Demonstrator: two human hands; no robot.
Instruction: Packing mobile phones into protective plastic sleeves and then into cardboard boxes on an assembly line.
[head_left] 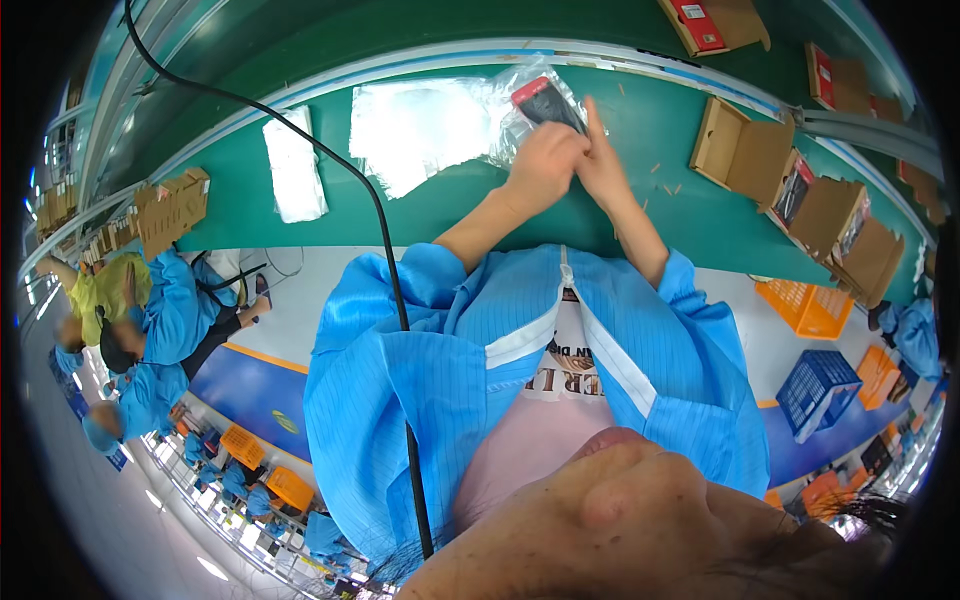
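Well, your left hand (548, 160) is curled, meeting your right hand (604, 172), which has one finger extended toward the far side. The black-and-red device (547, 103), with clear plastic (502, 118) around it, lies just beyond both on the bench (655, 135), nearest your left knuckles (whether either hand pinches anything, I can't tell).

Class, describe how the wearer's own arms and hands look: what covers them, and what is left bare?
The left sleeve and right sleeve are loose, bright blue and slightly shiny, ending short so the forearms are bare. The left hand and right hand wear no gloves. A black cable passes in front of the left sleeve.
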